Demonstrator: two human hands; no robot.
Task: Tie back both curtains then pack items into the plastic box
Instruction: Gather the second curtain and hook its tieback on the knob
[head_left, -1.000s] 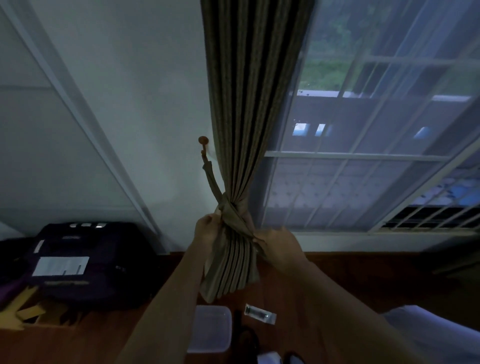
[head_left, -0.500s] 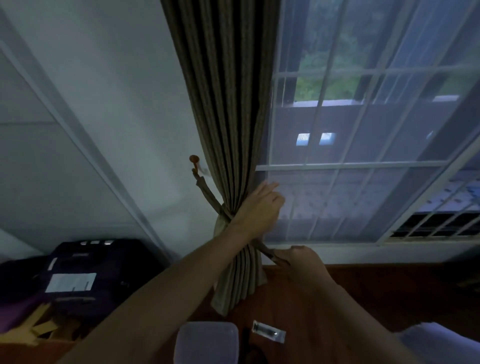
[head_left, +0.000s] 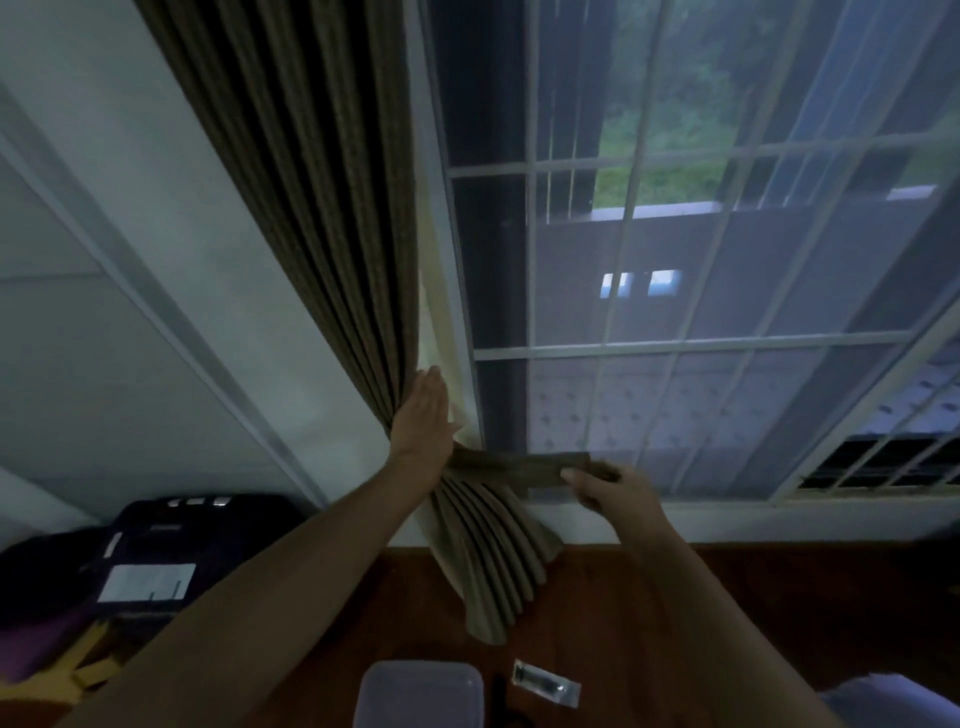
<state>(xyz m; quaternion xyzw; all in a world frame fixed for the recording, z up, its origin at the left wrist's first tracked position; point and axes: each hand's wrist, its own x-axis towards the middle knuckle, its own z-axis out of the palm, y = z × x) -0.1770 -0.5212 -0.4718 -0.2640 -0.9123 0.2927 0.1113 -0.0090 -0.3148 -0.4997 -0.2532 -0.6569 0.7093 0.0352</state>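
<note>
The brown pleated curtain (head_left: 332, 208) hangs along the left edge of the window (head_left: 727, 322), gathered in tight just above the sill, lower pleats fanning out below. Left hand (head_left: 423, 415) lies flat on the gathered fabric, fingers straight, grip wide and holding nothing. A matching tieback band (head_left: 509, 467) runs out to the right from under that palm, and the right hand (head_left: 608, 491) has its grip pinched on the band's free end, thumb on top. Down at the bottom edge, the translucent plastic box (head_left: 421, 693) sits on the wooden floor (head_left: 701, 623), a small clear packet (head_left: 545, 688) just beside it. Off left, a dark bag (head_left: 171, 551) with a white label sits near the wall (head_left: 156, 260)
</note>
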